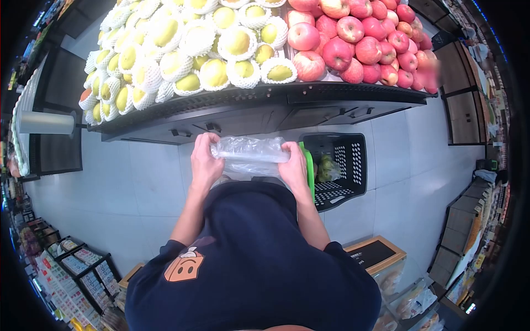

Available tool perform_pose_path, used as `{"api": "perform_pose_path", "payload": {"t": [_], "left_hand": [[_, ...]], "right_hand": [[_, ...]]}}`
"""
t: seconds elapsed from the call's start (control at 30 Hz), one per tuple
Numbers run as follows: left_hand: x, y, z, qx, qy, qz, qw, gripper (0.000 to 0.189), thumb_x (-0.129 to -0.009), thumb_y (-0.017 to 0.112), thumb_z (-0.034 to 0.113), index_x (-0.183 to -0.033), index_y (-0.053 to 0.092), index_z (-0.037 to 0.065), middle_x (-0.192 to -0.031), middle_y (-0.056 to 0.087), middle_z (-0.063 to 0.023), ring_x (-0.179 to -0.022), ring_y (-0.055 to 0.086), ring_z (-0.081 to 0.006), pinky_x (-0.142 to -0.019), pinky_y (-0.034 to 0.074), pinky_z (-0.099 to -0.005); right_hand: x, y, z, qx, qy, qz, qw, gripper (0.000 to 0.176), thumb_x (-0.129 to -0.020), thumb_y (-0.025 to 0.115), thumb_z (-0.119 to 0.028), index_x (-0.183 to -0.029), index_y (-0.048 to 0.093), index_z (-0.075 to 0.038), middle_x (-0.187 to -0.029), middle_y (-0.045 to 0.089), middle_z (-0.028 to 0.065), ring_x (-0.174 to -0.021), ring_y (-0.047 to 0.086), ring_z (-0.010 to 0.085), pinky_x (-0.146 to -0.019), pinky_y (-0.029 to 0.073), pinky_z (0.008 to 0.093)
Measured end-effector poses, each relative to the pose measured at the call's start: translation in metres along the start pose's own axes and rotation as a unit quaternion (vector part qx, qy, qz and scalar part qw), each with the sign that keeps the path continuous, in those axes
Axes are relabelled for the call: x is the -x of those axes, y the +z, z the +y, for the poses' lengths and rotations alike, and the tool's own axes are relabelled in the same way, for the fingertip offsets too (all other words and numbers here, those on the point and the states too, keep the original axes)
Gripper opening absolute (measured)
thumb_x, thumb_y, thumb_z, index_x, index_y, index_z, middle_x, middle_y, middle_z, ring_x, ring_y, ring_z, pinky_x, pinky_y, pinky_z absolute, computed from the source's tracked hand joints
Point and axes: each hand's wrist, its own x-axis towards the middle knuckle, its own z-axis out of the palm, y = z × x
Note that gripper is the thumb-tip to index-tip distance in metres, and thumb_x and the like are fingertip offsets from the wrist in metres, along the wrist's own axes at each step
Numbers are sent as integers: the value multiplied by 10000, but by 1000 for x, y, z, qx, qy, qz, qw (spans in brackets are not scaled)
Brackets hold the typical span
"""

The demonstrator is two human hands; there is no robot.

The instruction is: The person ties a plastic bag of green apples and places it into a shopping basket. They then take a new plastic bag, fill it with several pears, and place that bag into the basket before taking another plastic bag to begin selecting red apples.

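Left hand (205,163) and right hand (293,168) each closed on one end of clear plastic bag (251,149), which is stretched between them at waist height, in front of dark bench (265,107). Bench top carries net-wrapped pears (193,49) at left and red apples (359,44) at right. Black basket (353,165) on floor just right of right hand, some green produce inside. Bag roll (44,122) far left.

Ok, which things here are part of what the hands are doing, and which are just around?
In hand: clear plastic bag, gripped at its ends by left hand and right hand.
Just around: netted pears, red apples, black basket, bag roll at far left.
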Motion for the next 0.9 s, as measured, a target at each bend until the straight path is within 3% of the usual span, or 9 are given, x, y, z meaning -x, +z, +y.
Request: {"api": "perform_pose_path", "payload": {"t": [0.1,0.2,0.33,0.4,0.5,0.63,0.7,0.8,0.9], "left_hand": [[0,-17,24,7,-50,-119,992,481,-698,651,-37,-1161,542,31,-1125,587,-125,-1011,582,-289,-921,473,-364],[7,-24,32,69,-10,-204,976,590,-709,626,-51,-1279,511,50,-1232,577,-155,-1149,575,-333,-968,479,-399],[19,-23,33,228,-62,-180,955,548,-734,578,-70,-1266,549,59,-1259,559,-153,-1240,523,-274,-1027,413,-350],[6,-29,14,199,86,-182,959,560,-738,562,-86,-1270,576,87,-1280,563,-180,-1227,550,-325,-999,452,-385],[-9,-43,4,53,118,-256,958,569,-738,556,-84,-1261,616,130,-1315,547,-214,-1178,585,-373,-961,493,-413],[-36,-45,19,-151,-63,-340,926,582,-744,603,-23,-1297,610,157,-1373,506,-240,-1111,609,-414,-923,526,-436],[-50,-46,25,-136,-58,-369,917,575,-743,633,9,-1300,603,147,-1371,502,-237,-1100,613,-419,-925,526,-443],[-70,-47,18,-92,-9,-361,928,583,-733,675,52,-1303,608,158,-1354,520,-191,-1070,625,-402,-913,527,-439],[-100,-63,16,-44,38,-367,928,576,-725,699,78,-1291,614,144,-1341,536,-155,-1034,638,-381,-893,529,-435]], "right_hand": [[-3,-8,-1,-7,3,-59,998,369,-722,660,-14,-1085,613,-61,-1251,607,184,-1141,576,384,-941,464,437],[-8,-6,7,-40,-121,-45,991,362,-711,687,-38,-1068,629,-46,-1143,667,175,-1064,630,369,-900,488,429],[-19,-10,9,-93,30,-215,972,306,-698,705,-61,-995,644,-15,-918,712,158,-904,689,322,-812,514,403],[-27,-8,9,-82,70,-253,961,282,-697,700,-63,-968,648,-4,-811,710,145,-828,700,303,-770,520,389],[-32,-7,-2,-32,35,-250,967,262,-714,712,-56,-959,644,9,-844,704,108,-796,661,170,-738,508,298],[-40,-23,-32,-78,-23,-269,960,373,-743,685,-52,-1107,617,-5,-984,696,143,-900,669,240,-818,507,325],[-42,-28,-44,-42,-115,-255,959,454,-757,673,-41,-1203,593,-18,-1068,689,159,-983,670,282,-877,501,344],[-48,-43,-85,-47,-80,-264,960,540,-786,646,-43,-1314,531,-51,-1225,641,186,-1160,605,353,-975,467,408],[-58,-45,-103,-33,-28,-232,972,583,-789,651,-50,-1355,510,-58,-1238,641,193,-1197,591,356,-985,463,416]]}}
